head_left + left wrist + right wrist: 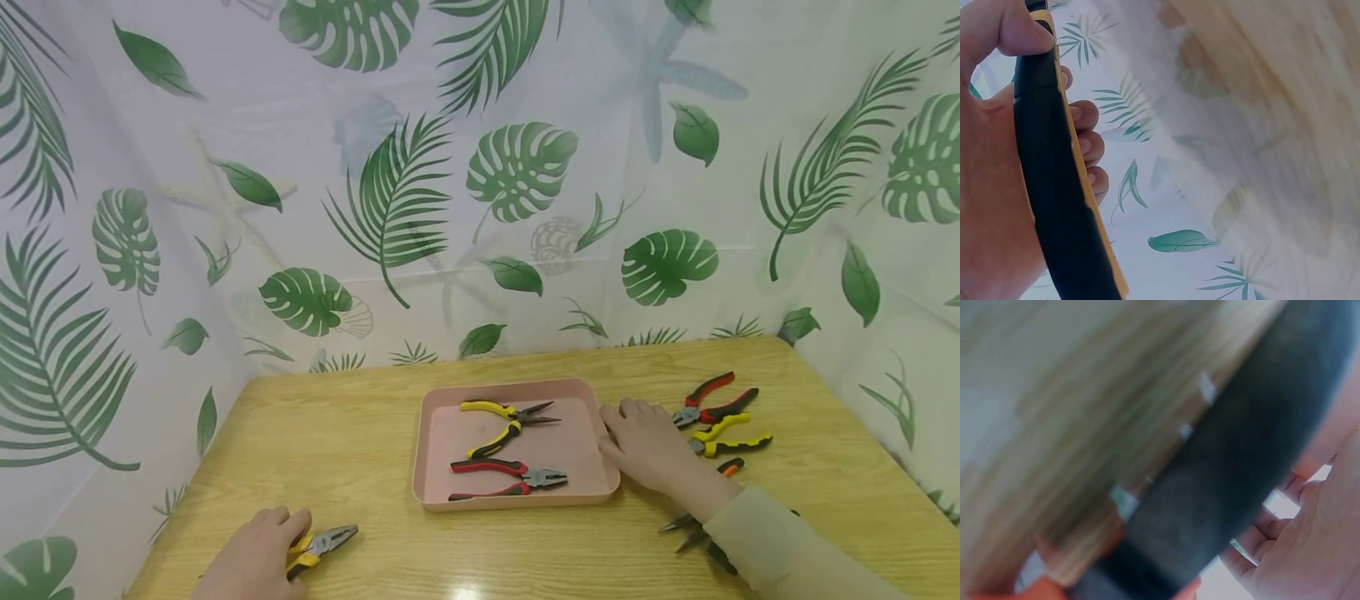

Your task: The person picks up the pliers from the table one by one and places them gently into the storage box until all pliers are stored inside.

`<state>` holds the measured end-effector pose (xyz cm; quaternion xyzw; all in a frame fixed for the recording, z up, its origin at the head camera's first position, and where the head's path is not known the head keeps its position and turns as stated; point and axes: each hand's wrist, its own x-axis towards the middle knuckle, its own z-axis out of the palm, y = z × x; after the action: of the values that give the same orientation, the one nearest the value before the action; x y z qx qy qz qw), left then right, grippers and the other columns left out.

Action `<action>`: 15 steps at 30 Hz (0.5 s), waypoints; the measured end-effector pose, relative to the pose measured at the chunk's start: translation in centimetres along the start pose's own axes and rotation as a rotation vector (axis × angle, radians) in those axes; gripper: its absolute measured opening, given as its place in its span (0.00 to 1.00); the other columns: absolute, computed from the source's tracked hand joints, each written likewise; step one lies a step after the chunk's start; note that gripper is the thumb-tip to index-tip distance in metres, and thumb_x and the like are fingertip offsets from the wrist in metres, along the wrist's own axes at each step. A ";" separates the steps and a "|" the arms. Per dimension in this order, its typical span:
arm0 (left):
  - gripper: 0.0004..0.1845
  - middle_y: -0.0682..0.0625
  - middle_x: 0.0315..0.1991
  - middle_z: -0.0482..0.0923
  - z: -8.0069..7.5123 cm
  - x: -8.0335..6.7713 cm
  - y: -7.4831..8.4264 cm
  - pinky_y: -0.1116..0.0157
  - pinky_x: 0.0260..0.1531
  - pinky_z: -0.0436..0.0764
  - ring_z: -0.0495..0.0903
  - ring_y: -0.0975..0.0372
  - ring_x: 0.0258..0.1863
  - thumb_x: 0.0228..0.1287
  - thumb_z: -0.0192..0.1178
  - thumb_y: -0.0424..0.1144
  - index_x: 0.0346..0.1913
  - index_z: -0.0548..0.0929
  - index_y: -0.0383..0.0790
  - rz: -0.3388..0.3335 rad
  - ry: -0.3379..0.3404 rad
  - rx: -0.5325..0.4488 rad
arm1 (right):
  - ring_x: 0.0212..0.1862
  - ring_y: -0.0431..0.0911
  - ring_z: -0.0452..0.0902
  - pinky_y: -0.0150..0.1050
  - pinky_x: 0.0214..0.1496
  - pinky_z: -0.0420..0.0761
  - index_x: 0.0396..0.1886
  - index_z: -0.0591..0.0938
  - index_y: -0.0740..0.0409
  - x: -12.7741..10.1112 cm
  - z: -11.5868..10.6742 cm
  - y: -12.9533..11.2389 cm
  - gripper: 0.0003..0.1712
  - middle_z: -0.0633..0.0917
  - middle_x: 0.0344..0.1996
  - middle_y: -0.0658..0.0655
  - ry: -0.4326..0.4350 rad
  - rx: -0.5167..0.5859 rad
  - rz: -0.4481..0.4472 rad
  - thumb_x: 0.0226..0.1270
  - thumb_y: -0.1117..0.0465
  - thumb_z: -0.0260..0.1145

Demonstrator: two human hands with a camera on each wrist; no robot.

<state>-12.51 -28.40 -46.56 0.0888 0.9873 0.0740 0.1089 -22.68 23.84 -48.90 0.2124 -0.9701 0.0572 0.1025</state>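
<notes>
My left hand (258,557), at the front left of the table, grips yellow-and-black combination pliers (330,542). Their jaws point right, and in the left wrist view my thumb presses the dark handle (1054,150). My right hand (648,442) holds the right rim of a pink tray (422,450), fingertips over its edge. Inside the tray lie yellow-and-black long-nose pliers (513,414) with spread handles, and in front of them red-and-black combination pliers (536,477). Close before the right wrist camera is a blurred dark handle with orange parts (1210,469).
Right of my right hand lie red-and-black pliers (705,404) and yellow-and-black pliers (731,437). Orange-and-black pliers (731,468) are partly hidden by my forearm, with dark tool tips (678,522) showing on its near side. A leaf-patterned cloth (450,208) stands behind the wooden table (337,442).
</notes>
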 end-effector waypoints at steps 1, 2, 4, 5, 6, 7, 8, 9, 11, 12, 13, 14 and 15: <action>0.22 0.52 0.31 0.66 0.0 0.0 0.0 0.62 0.33 0.61 0.64 0.58 0.31 0.40 0.73 0.38 0.38 0.73 0.51 0.003 0.001 0.001 | 0.33 0.49 0.65 0.47 0.38 0.68 0.41 0.76 0.53 0.0 0.0 0.0 0.07 0.73 0.31 0.56 0.004 0.002 -0.002 0.78 0.55 0.60; 0.22 0.53 0.31 0.66 0.0 0.0 -0.1 0.62 0.33 0.61 0.63 0.58 0.31 0.40 0.73 0.38 0.38 0.73 0.51 0.007 0.002 0.000 | 0.33 0.49 0.65 0.47 0.38 0.68 0.40 0.76 0.53 0.0 0.1 0.0 0.07 0.73 0.31 0.56 0.008 0.002 -0.003 0.78 0.55 0.60; 0.22 0.53 0.31 0.66 0.0 0.1 -0.1 0.63 0.33 0.61 0.63 0.59 0.31 0.40 0.74 0.39 0.38 0.73 0.51 0.015 0.002 -0.001 | 0.32 0.49 0.65 0.47 0.38 0.68 0.40 0.76 0.53 0.0 0.1 0.0 0.07 0.73 0.31 0.55 0.011 -0.001 -0.003 0.78 0.55 0.60; 0.22 0.53 0.30 0.66 0.0 0.1 -0.1 0.63 0.33 0.61 0.63 0.59 0.31 0.40 0.74 0.39 0.38 0.73 0.51 0.018 0.002 -0.001 | 0.32 0.49 0.65 0.46 0.37 0.68 0.40 0.76 0.53 0.0 0.0 -0.1 0.07 0.73 0.31 0.55 0.010 -0.004 -0.003 0.78 0.55 0.60; 0.22 0.53 0.30 0.65 0.1 0.1 -0.2 0.63 0.33 0.61 0.63 0.59 0.31 0.40 0.74 0.40 0.38 0.73 0.51 0.021 0.003 -0.001 | 0.32 0.49 0.65 0.46 0.37 0.67 0.40 0.76 0.53 0.0 0.0 -0.1 0.07 0.73 0.31 0.55 0.010 -0.004 -0.004 0.78 0.55 0.60; 0.23 0.53 0.31 0.65 0.1 0.1 -0.1 0.63 0.33 0.61 0.63 0.59 0.31 0.40 0.74 0.40 0.38 0.73 0.51 0.023 0.005 0.002 | 0.32 0.49 0.65 0.46 0.37 0.67 0.40 0.76 0.53 0.0 -0.2 -0.2 0.07 0.73 0.31 0.55 0.002 -0.001 0.002 0.78 0.55 0.61; 0.23 0.53 0.31 0.65 0.1 0.1 -0.1 0.63 0.33 0.61 0.63 0.59 0.31 0.40 0.74 0.40 0.38 0.73 0.51 0.024 0.007 0.004 | 0.32 0.48 0.65 0.46 0.37 0.67 0.40 0.76 0.53 0.0 -0.2 -0.2 0.07 0.73 0.31 0.55 -0.002 -0.005 0.003 0.78 0.55 0.60; 0.23 0.53 0.30 0.65 0.0 0.1 -0.1 0.63 0.33 0.61 0.63 0.59 0.31 0.39 0.74 0.40 0.38 0.72 0.51 0.027 0.011 0.007 | 0.32 0.48 0.65 0.46 0.37 0.67 0.40 0.76 0.53 0.0 -0.2 -0.3 0.07 0.73 0.31 0.55 -0.005 -0.006 0.005 0.78 0.56 0.60; 0.23 0.54 0.30 0.65 0.0 0.1 0.0 0.64 0.32 0.60 0.62 0.60 0.31 0.39 0.73 0.40 0.37 0.71 0.52 0.032 0.021 0.014 | 0.33 0.48 0.65 0.46 0.37 0.67 0.39 0.76 0.52 0.0 -0.3 -0.3 0.06 0.73 0.31 0.55 -0.011 -0.006 0.007 0.78 0.56 0.60; 0.23 0.54 0.30 0.64 -0.1 0.1 0.0 0.65 0.32 0.60 0.62 0.60 0.31 0.38 0.73 0.40 0.36 0.71 0.52 0.036 0.027 0.018 | 0.33 0.48 0.65 0.46 0.37 0.68 0.39 0.76 0.52 0.0 -0.4 -0.4 0.07 0.73 0.31 0.55 -0.014 -0.005 0.009 0.78 0.56 0.60; 0.23 0.54 0.30 0.64 -0.1 0.1 0.1 0.65 0.32 0.59 0.62 0.60 0.30 0.38 0.72 0.39 0.36 0.70 0.52 0.038 0.034 0.021 | 0.33 0.48 0.65 0.46 0.38 0.68 0.39 0.76 0.53 0.0 -0.5 -0.4 0.07 0.73 0.31 0.55 -0.018 -0.003 0.013 0.78 0.56 0.60; 0.23 0.54 0.30 0.64 -0.2 0.1 0.1 0.65 0.32 0.59 0.61 0.60 0.30 0.37 0.72 0.39 0.36 0.70 0.52 0.043 0.040 0.023 | 0.33 0.49 0.65 0.47 0.38 0.68 0.40 0.76 0.53 0.0 -0.5 -0.4 0.07 0.73 0.31 0.55 -0.021 -0.002 0.017 0.78 0.56 0.60; 0.23 0.54 0.29 0.64 -0.2 0.1 0.2 0.65 0.32 0.58 0.61 0.61 0.30 0.37 0.71 0.39 0.36 0.69 0.52 0.045 0.048 0.027 | 0.33 0.49 0.66 0.47 0.38 0.68 0.40 0.76 0.53 0.0 -0.5 -0.4 0.07 0.73 0.31 0.55 -0.025 0.000 0.021 0.78 0.56 0.60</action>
<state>-12.59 -28.24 -46.31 0.1105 0.9883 0.0650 0.0823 -22.46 23.54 -48.39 0.2032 -0.9735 0.0556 0.0895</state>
